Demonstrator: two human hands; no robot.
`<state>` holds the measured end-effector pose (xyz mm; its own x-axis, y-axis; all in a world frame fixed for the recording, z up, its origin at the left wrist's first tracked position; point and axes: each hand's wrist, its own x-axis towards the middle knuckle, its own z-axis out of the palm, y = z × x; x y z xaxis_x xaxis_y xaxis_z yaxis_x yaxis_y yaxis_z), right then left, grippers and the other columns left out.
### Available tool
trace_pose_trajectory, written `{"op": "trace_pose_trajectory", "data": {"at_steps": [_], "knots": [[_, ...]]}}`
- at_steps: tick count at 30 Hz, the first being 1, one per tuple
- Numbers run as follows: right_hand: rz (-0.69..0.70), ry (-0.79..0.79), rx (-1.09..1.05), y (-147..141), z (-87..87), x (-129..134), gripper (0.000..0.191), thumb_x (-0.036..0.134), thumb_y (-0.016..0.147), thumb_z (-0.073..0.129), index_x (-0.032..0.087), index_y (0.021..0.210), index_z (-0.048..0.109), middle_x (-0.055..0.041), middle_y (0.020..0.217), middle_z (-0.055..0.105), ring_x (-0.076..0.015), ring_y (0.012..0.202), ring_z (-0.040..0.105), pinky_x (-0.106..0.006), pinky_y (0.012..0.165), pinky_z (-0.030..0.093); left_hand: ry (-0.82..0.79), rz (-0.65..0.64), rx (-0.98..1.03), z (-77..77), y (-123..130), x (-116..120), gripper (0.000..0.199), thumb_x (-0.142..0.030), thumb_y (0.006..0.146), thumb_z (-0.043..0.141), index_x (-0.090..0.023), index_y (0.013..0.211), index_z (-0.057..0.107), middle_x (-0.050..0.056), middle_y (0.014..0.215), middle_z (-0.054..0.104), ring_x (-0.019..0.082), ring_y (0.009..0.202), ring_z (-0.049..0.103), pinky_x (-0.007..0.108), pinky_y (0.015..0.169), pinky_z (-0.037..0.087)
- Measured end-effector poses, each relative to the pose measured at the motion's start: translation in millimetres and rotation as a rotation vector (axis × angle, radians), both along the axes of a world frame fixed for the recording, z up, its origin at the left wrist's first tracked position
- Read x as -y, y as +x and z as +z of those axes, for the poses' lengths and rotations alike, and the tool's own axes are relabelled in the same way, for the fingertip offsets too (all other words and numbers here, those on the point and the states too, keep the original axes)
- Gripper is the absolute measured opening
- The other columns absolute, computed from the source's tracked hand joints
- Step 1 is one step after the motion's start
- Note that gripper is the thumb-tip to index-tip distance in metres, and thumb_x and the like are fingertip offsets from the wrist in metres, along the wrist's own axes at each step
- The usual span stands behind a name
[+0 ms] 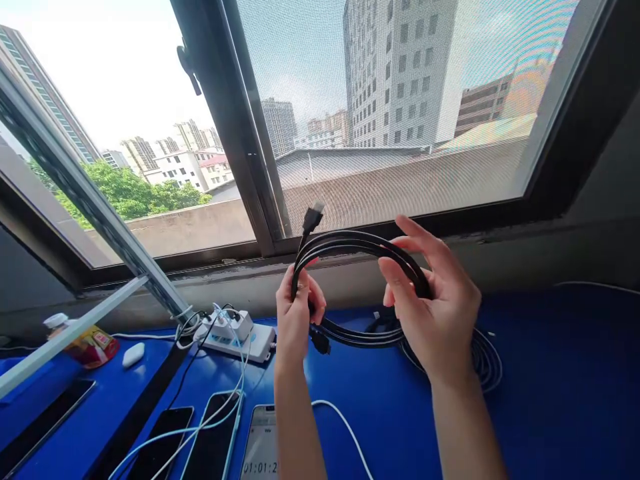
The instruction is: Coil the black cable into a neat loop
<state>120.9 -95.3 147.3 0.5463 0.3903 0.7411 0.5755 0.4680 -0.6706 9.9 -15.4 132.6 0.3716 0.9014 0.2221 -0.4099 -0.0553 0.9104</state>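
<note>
Black cable [363, 337], gathered into a loose ring of several loops, is held up in the air between the two hands, above the blue surface [560, 400] and in front of the window frame [265, 230]. The left hand [294, 313] is closed around one side of the ring; an upper plug [313, 219] sticks up above it and a lower plug [321, 342] hangs beneath the bundle. The right hand [433, 287] holds the opposite side more loosely, the loops running into its palm between thumb and fingers, the index finger raised clear. Coiling or tidying the loops seems to be the step in hand; what it calls for next, I judge, is a firm left hold while the right evens the strands and minds both loose ends. Below and behind the right forearm a second coil of dark cable [489, 363] rests on the surface, and the two might snag if the ring were lowered there. To the left are a power strip [250, 343] with plugs in it, a bottle [95, 343], a small white case [133, 355] and phones [213, 427]; thin charging leads [345, 423] straggle across that side, leaving the right side the easier place for setting down.
</note>
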Motion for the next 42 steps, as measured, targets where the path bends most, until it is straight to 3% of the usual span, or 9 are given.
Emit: {"op": "trace_pose_trajectory", "data": {"at_steps": [6,14,20,25,28,32,39,42], "knots": [[-0.048,-0.099,0.218,8.5,-0.8,0.0,0.02,0.02,0.087,0.062,0.023,0.104,0.071,-0.0008,0.087,0.062,-0.0032,0.046,0.049,-0.017,0.039,0.042,-0.012,-0.013,-0.18,2.4,-13.3,-0.6,0.05,-0.057,0.07,0.069,-0.015,0.095,0.06,-0.006,0.046,0.05,0.004,0.03,0.035,0.018,0.033,0.018],[-0.092,-0.105,0.203,14.5,-3.3,-0.7,0.018,0.019,0.087,0.062,0.023,0.1,0.073,0.0003,0.085,0.062,-0.0023,0.043,0.046,-0.018,0.038,0.04,0.0,-0.117,-0.236,7.8,-14.1,6.8,0.048,-0.05,0.072,0.072,-0.016,0.104,0.061,-0.01,0.045,0.042,0.001,0.035,0.027,0.015,0.036,0.02],[-0.123,-0.1,0.154,20.5,-5.7,-5.6,0.013,0.019,0.087,0.06,0.019,0.095,0.071,-0.001,0.086,0.063,-0.0035,0.045,0.048,-0.018,0.039,0.04,-0.056,-0.122,-0.135,11.0,-4.8,12.5,0.058,-0.069,0.074,0.058,-0.014,0.092,0.062,-0.006,0.046,0.045,0.001,0.035,0.031,0.015,0.037,0.019],[-0.178,-0.088,0.178,17.2,-3.8,-5.1,0.013,0.018,0.089,0.058,0.019,0.093,0.07,-0.0023,0.085,0.063,-0.0073,0.055,0.053,-0.019,0.04,0.038,-0.12,-0.145,-0.037,11.7,-3.5,10.2,0.045,-0.057,0.077,0.064,-0.012,0.086,0.065,-0.007,0.042,0.041,0.002,0.035,0.031,0.014,0.035,0.02],[-0.191,-0.083,0.207,13.8,-2.6,-4.1,0.013,0.019,0.089,0.057,0.02,0.093,0.069,-0.0034,0.085,0.064,-0.0098,0.063,0.056,-0.019,0.039,0.035,-0.142,-0.146,0.027,12.4,-7.5,9.8,0.041,-0.048,0.077,0.068,-0.017,0.103,0.065,-0.008,0.043,0.042,0.002,0.035,0.029,0.013,0.034,0.019],[-0.194,-0.081,0.205,11.8,-2.5,-4.6,0.01,0.021,0.088,0.06,0.02,0.092,0.069,-0.0027,0.083,0.063,-0.008,0.058,0.052,-0.019,0.04,0.037,-0.127,-0.139,0.07,12.2,-11.7,10.2,0.047,-0.04,0.081,0.067,-0.026,0.125,0.057,-0.008,0.05,0.047,0.002,0.036,0.031,0.012,0.035,0.021],[-0.213,-0.084,0.116,13.8,-5.1,-6.6,0.013,0.029,0.083,0.067,0.021,0.093,0.069,-0.0014,0.082,0.062,-0.0071,0.055,0.047,-0.018,0.042,0.04,-0.105,-0.178,0.019,10.9,-9.2,11.4,0.042,-0.047,0.082,0.064,-0.023,0.117,0.065,-0.007,0.047,0.042,0.002,0.036,0.028,0.013,0.033,0.017],[-0.223,-0.094,0.121,15.5,-6.4,-6.7,0.017,0.032,0.083,0.067,0.022,0.096,0.068,-0.0031,0.087,0.062,-0.0099,0.063,0.053,-0.019,0.045,0.043,-0.074,-0.184,-0.023,12.7,-7.3,14.9,0.041,-0.056,0.078,0.063,-0.019,0.096,0.07,-0.008,0.043,0.034,0.002,0.035,0.024,0.015,0.033,0.014]]}}
